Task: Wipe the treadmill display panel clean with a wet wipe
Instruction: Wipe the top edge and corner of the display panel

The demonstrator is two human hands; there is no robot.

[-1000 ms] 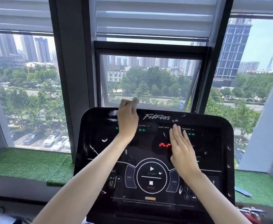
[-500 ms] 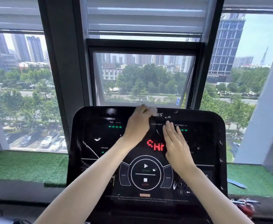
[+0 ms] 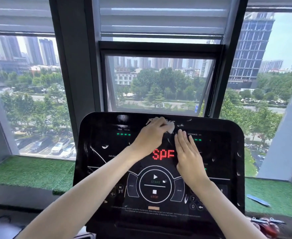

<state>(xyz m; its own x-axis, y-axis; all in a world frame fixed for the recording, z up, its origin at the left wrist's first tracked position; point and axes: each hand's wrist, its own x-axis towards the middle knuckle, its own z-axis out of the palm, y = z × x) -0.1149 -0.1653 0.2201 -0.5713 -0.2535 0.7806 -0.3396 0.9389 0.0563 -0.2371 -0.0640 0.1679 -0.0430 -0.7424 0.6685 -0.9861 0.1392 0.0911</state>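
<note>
Treadmill display panel [image 3: 97, 152]: black, glossy, tilted up toward the viewer, fills lower centre of view, set in front of a window [image 3: 159, 83]. L hand [image 3: 150, 135] lies on the upper centre of the panel, fingers curled and pressing a white wet wipe [image 3: 170, 128] against the surface; wipe pokes out at approx. 2 o'clock from the knuckles, partly over the brand lettering on the top edge, edges blurred. R hand [image 3: 188, 154] lies flat, palm down, fingers straight and together pointing to 12 o'clock, grasping nothing; just beside the L hand at its 4 o'clock, fingertips near the wipe but apart from it. Red LED readout [image 3: 162, 154] sits between the two wrists, its R end touching the R hand's thumb edge. Round START/STOP control [image 3: 154, 186] is at 6 o'clock from the readout, uncovered. Green indicator dashes [image 3: 123, 134] under the TIME label sit at 9 o'clock from the L hand. White smears and flecks [image 3: 104, 146] scattered over the panel, esp. along L and R borders. Green artificial turf [image 3: 29, 169] covers the sill either side; a flat blue-grey strip [image 3: 257, 200] lies on the turf at 3 o'clock from the panel.
</note>
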